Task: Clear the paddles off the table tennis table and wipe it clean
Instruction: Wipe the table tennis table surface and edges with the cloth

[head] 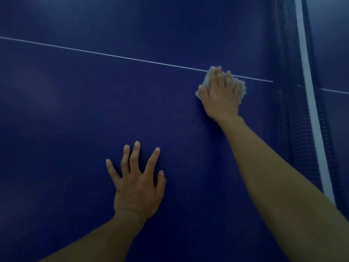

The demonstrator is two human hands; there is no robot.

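The dark blue table tennis table (75, 120) fills the view, crossed by a thin white centre line (113, 56). My right hand (221, 93) presses a crumpled pale grey cloth (240, 86) flat against the surface, right on that line and close to the net. Its fingers lie straight over the cloth. My left hand (137, 182) rests on the bare table lower down, fingers spread, holding nothing. No paddles are in view.
The net (300, 91) with its white top band (309, 103) runs down the right side. Beyond it lies the other half of the table (334, 53).
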